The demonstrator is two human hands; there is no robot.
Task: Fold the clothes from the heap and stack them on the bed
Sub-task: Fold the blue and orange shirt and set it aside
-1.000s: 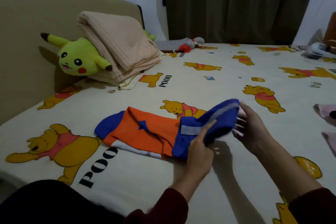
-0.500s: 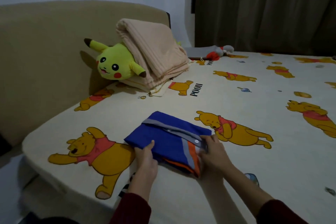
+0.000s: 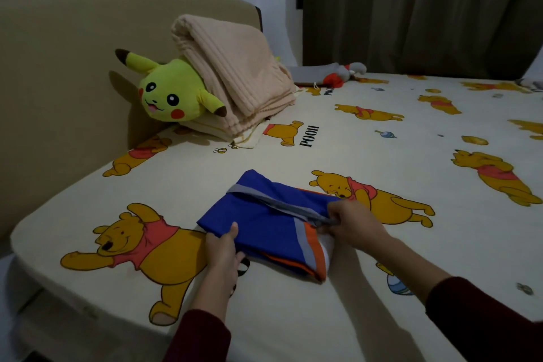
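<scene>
Garment: blue and orange garment (image 3: 273, 226) lies folded into a compact packet on the bed (image 3: 382, 156), near the front left corner, between two printed bears on the sheet.
Fold state: several layers visible at the near edge, orange and white showing under the blue; a grey strip runs across the top face. Judged folded, or within one tidying touch of it.
Left hand: left hand (image 3: 223, 247) grips the packet's near-left edge, thumb on top of the blue cloth, fingers curled beneath.
Right hand: right hand (image 3: 349, 222) pinches the right end of the packet at the grey strip, fingers curled round the cloth.
Stack: no stack of folded clothes in view; cannot tell if this piece starts one here or goes elsewhere.
Heap: not in view, so the count of pieces left cannot be told.
Done: this one garment, as far as shown.
Left: release or place this packet, then the rest of the heap (judgement only).
Other items: folded beige blanket (image 3: 235, 73) and yellow plush toy (image 3: 170, 94) against the headboard (image 3: 73, 67), well apart from the garment.
</scene>
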